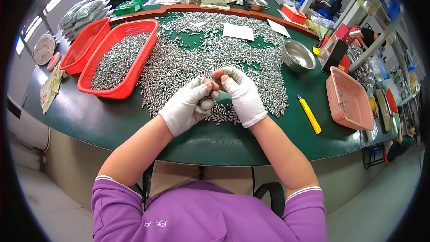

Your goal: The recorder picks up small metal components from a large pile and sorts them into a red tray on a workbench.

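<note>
Both my hands wear white gloves with bare thumb and index fingertips, and they meet above a wide spread of small silvery metal pieces (172, 71). My left hand (190, 105) is closed, its fingers curled and its fingertips pinched. Close against it, my right hand (242, 96) has thumb and index finger pressed together. Whatever lies between the fingertips is too small to make out. Beneath the hands is the green tabletop (215, 148), with more of the metal pieces close to its front edge.
A red basket (154, 29) of metal pieces stands left, beside another red basket (67, 65). To the right are a steel bowl (293, 51), a yellow utility knife (311, 118) and a pink basket (349, 123). White paper (238, 32) lies on the far pieces. People work at far right.
</note>
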A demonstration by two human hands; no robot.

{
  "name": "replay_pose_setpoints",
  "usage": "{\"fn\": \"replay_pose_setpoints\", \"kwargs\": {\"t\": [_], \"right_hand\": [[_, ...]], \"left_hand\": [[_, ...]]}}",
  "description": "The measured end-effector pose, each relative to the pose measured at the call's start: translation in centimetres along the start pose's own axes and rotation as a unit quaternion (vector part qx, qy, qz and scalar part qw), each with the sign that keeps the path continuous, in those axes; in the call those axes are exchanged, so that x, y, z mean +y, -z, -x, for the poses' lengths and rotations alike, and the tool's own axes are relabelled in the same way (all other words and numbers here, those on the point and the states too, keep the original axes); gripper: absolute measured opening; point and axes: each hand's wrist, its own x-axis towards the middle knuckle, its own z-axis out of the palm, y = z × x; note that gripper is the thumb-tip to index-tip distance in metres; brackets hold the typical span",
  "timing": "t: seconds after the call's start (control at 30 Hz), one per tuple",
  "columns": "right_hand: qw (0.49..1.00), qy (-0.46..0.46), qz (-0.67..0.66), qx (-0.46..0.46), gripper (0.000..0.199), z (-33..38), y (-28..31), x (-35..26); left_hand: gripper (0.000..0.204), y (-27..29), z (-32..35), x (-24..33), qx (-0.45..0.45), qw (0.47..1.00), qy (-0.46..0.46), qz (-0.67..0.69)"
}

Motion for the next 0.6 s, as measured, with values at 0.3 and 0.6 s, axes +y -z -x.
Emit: {"fn": "replay_pose_setpoints", "kwargs": {"t": [0.3, 0.6], "right_hand": [[0.999, 0.007, -0.016, 0.038, 0.016, -0.3, 0.1, 0.2], [0.997, 0.007, -0.043, 0.066, 0.014, 0.0, -0.1, 0.4]], "left_hand": [[0.010, 0.8, -0.3, 0.3, 0.003, 0.998, 0.012, 0.057], [0.006, 3.1, 0.1, 5.5, 0.048, 0.991, -0.110, 0.065]]}}
